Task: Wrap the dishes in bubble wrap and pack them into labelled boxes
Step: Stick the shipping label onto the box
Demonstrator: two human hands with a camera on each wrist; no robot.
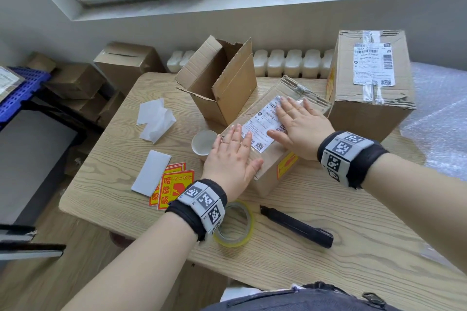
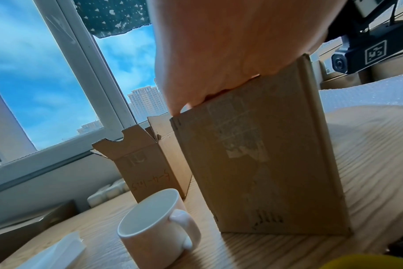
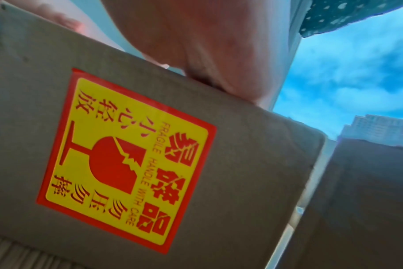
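Boxes crowd the bench: a sealed large carton at far right, an open empty box behind, and the closed box at centre, lying diagonally from near left to far right. Both hands lie flat on its top, fingers straight, gripping nothing: the right hand presses the shipping label, the left hand steadies the near-left corner. An unwrapped white mug stands just left of the left hand, the nearer grip for it.
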